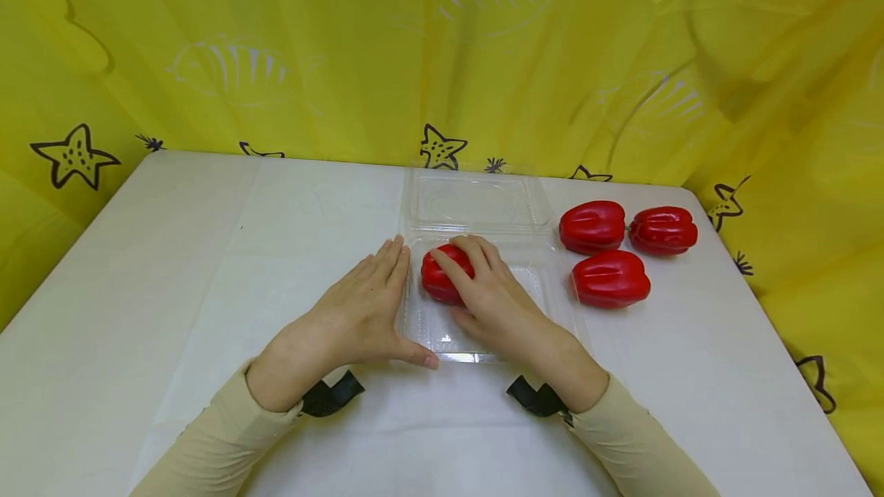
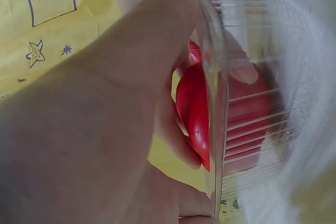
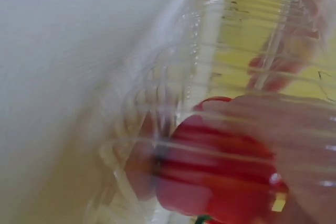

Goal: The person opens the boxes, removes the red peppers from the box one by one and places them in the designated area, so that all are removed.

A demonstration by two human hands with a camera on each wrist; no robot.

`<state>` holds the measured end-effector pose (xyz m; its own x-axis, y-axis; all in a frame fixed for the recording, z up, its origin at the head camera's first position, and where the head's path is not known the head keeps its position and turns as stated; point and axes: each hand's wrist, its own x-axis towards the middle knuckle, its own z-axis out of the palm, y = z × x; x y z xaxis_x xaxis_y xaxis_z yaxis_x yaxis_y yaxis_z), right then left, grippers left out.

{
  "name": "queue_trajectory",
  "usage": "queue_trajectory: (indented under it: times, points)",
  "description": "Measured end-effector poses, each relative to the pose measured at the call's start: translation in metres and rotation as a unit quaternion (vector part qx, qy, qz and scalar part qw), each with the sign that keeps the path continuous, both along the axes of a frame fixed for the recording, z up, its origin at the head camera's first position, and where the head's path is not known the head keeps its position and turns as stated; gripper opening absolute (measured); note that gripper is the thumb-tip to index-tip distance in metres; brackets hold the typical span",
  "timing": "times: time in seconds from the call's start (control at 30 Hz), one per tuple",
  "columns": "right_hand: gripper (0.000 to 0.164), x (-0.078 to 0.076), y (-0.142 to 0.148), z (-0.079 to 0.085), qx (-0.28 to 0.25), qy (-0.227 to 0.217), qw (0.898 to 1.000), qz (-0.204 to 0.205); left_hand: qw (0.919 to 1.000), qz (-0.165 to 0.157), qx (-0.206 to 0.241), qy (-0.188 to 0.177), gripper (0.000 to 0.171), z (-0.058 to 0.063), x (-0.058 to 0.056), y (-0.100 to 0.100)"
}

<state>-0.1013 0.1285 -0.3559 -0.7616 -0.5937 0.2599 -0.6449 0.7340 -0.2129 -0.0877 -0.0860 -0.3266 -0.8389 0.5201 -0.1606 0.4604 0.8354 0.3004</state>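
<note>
A red bell pepper [image 1: 437, 282] sits at the left side of a clear plastic clamshell container [image 1: 511, 336], whose lid [image 1: 476, 202] lies folded back behind it. My right hand [image 1: 500, 301] grips this pepper from above, fingers over its top and thumb on the near side. Along the container's left edge rests my left hand [image 1: 362, 309], its fingers straight and its thumb stretched toward the front rim. Through the ribbed plastic wall the pepper [image 2: 244, 124] shows in the left wrist view, and the same pepper [image 3: 215, 166] appears in the right wrist view.
Three more red bell peppers lie right of the container: one at the back [image 1: 592, 227], one farther right [image 1: 663, 231], one nearer [image 1: 611, 279]. A yellow patterned curtain [image 1: 359, 44] hangs behind the white table [image 1: 173, 274] and down its sides.
</note>
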Motion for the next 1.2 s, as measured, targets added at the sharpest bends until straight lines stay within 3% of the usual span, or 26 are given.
queue_trajectory:
  times: [0.33, 0.9, 1.2]
  points:
    - [0.076, 0.0, 0.0, -0.001, -0.001, -0.015, 0.999, -0.048, 1.0, 0.001, 0.004, 0.004, 0.135, 0.0, 0.0, 0.0]
    - [0.081, 0.007, 0.005, 0.008, 0.0, -0.051, 0.998, -0.028, 1.0, 0.002, 0.002, 0.003, 0.136, 0.0, 0.001, 0.0]
    - [0.075, 0.012, 0.012, 0.022, 0.012, -0.042, 0.998, -0.034, 1.0, 0.006, 0.004, -0.005, 0.136, 0.001, 0.001, 0.0]
